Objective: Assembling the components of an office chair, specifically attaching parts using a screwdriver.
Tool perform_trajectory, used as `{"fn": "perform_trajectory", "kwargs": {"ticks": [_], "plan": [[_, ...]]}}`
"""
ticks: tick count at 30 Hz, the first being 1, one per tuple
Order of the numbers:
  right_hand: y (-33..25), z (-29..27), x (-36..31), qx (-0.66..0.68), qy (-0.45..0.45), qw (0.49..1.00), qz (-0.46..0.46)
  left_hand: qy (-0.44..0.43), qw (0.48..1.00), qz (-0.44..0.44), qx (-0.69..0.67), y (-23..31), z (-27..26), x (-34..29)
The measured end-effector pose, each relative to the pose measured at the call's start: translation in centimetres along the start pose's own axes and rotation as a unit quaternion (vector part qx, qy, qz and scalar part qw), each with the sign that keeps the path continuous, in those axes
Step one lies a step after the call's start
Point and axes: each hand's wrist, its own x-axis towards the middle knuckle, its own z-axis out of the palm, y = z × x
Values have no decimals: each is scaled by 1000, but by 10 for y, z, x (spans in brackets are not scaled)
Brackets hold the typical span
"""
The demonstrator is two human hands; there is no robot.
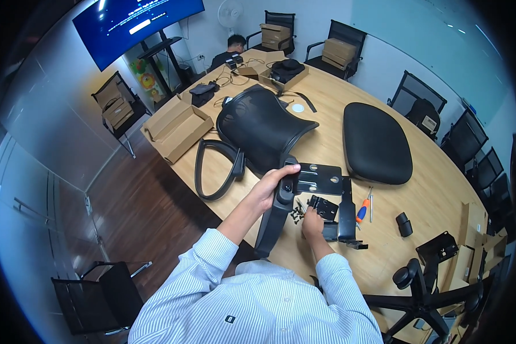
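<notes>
My left hand (pixel 273 186) is wrapped round the upper end of a black chair armrest (pixel 273 223), seen edge-on, with the thumb on top. Beside it, a black metal plate with slots and holes (pixel 327 179) reaches to the right and meets a black metal bar (pixel 347 215). Below the plate, my right hand (pixel 313 223) is closed at a small black bracket (pixel 324 207); what its fingers hold is hidden. Several black screws (pixel 297 214) lie just left of that hand. A second, loop-shaped armrest (pixel 217 171) lies to the left.
A mesh backrest (pixel 258 129) and a seat cushion (pixel 377 143) lie farther up the table. An orange-blue screwdriver (pixel 363 211) and a black cylinder (pixel 404 225) are to the right. A wheeled chair base (pixel 421 292) stands near right, an opened box (pixel 178 127) left. Someone (pixel 229 53) is at the far end.
</notes>
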Motion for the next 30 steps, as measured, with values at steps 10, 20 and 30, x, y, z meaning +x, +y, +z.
{"fn": "perform_trajectory", "kwargs": {"ticks": [10, 20, 30], "plan": [[18, -92, -72, 346, -154, 925, 26, 39, 986, 109, 121, -8, -6, 0], [-27, -234, -175, 610, -200, 767, -17, 62, 915, 325, 231, -6, 2, 24], [-50, -237, -160, 716, -243, 654, 8, 32, 911, 363, 195, -7, 13, 23]]}}
